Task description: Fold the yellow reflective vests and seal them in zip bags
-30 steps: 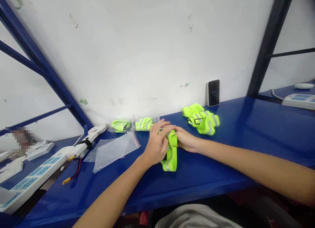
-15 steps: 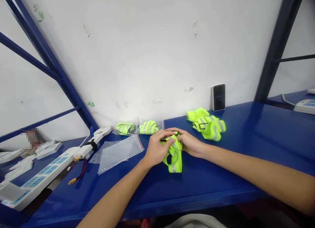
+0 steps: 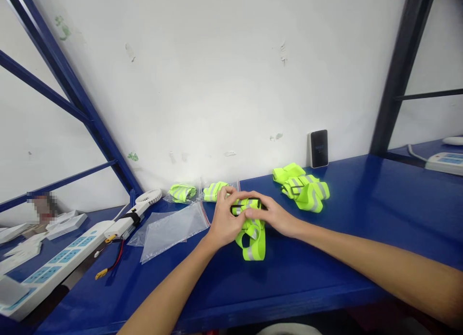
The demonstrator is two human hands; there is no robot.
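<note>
Between my two hands is a bundled neon-yellow reflective strap [image 3: 255,248] with grey stripes and black trim; a loop of it hangs down toward me onto the blue table [image 3: 307,272]. My left hand [image 3: 228,217] closes round its left side, fingers over the top. From the right, my right hand [image 3: 277,215] grips it, thumb across the front near the left thumb. Part of the bundle is hidden under the fingers. Behind my left hand lie two similar straps in clear bags, one bagged strap [image 3: 183,193] at left and another bagged strap [image 3: 214,190] partly covered.
Flat clear zip bags [image 3: 173,231] lie left of my hands. More loose reflective straps [image 3: 306,188] rest at the back right, near a black-screened device [image 3: 319,148] against the wall. A small white fan [image 3: 149,196], a cable with yellow connectors [image 3: 112,265] and a power strip [image 3: 60,262] are at left.
My right thumb has come across the front of the bundle, and my left fingers have arched higher over it. The bundle looks more gathered at the top. The view has shifted slightly.
</note>
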